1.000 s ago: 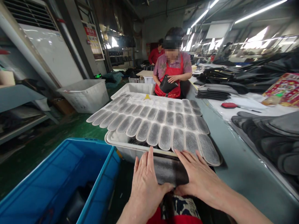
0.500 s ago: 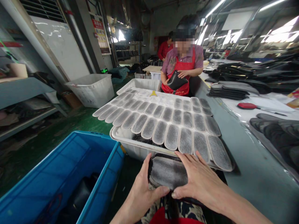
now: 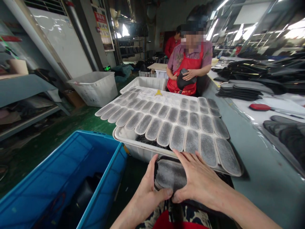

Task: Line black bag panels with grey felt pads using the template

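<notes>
Between my two hands, close to my lap, is a black bag (image 3: 170,175) with a fuzzy grey oval panel facing up. My left hand (image 3: 149,190) grips its left end, thumb along the near edge and fingers at the far side. My right hand (image 3: 196,181) is spread over the right part, its thumb pressing the near edge close to the left thumb. The bag's underside and right end are hidden. Just beyond my hands, rows of grey oval panels (image 3: 177,138) with pale edges lie overlapping on a white board (image 3: 146,95).
The board rests over a white bin (image 3: 140,148). At left stands a blue crate (image 3: 114,171) with black items inside. A grey worktable (image 3: 257,165) runs along the right, bearing stacked black pieces (image 3: 240,90) and a red-handled tool (image 3: 259,107). A co-worker (image 3: 190,63) opposite handles a black bag.
My right hand has slid slightly left over the panel, covering more of it. My left hand keeps its hold. The co-worker's bag has turned more upright, and the view has shifted a little.
</notes>
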A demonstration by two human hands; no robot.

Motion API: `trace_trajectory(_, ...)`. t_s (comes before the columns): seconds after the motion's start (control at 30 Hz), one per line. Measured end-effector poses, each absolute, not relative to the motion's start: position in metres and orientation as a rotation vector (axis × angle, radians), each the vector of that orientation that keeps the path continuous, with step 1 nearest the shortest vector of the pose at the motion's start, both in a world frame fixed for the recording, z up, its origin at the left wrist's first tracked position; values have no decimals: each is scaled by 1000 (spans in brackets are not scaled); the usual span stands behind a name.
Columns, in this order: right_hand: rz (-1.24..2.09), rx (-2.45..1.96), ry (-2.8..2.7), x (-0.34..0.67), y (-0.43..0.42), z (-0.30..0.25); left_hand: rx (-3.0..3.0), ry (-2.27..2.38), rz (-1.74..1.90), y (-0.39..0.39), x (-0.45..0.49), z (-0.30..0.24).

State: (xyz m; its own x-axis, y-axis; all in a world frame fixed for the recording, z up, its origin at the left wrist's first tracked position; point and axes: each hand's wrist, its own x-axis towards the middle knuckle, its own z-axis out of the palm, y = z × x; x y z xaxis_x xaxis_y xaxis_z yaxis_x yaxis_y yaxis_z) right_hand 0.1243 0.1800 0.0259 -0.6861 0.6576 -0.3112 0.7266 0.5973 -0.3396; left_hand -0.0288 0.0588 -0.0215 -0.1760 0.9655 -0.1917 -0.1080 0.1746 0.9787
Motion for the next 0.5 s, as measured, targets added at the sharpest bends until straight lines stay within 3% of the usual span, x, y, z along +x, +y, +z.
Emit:
trace_trajectory(0.23,-729,1111,2663,109,180,39,969,1449,1149,60,-31,-20)
trace_trajectory(0.5,-765,1214,2669,171,184,25,921,1345,1117,56,-33,-13)
